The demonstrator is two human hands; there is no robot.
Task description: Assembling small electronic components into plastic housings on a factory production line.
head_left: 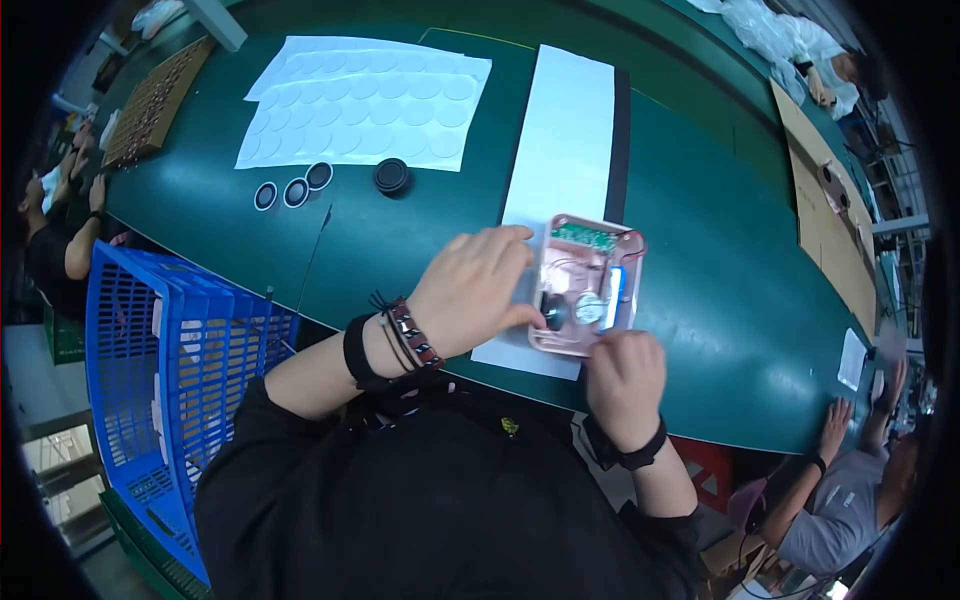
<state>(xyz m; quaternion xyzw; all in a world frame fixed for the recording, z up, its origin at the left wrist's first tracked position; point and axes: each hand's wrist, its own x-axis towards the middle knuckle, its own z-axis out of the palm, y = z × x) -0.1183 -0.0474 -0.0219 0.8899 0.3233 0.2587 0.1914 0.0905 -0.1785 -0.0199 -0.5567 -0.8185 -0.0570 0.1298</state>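
A pale pink plastic housing (567,348) lies open side up on a white sheet, showing a green circuit board (584,236), thin wires, a blue-and-white cylindrical part (615,290) and a round whitish disc (590,308). At its left wall my left hand (470,285) is spread, the thumb reaching in against a small black round part (553,310). The other fingers stretch toward the housing's upper left. My right hand (628,385) is closed at the near right corner, fingers curled against the rim. Its fingertips are hidden.
Sheets of round white stickers (370,110) lie at far left. Before them are three black-and-white round parts (296,192) and a black round stack (392,177). A blue crate (180,370) stands left; cardboard (820,200) lies right. Co-workers (850,500) sit around the green table (730,330).
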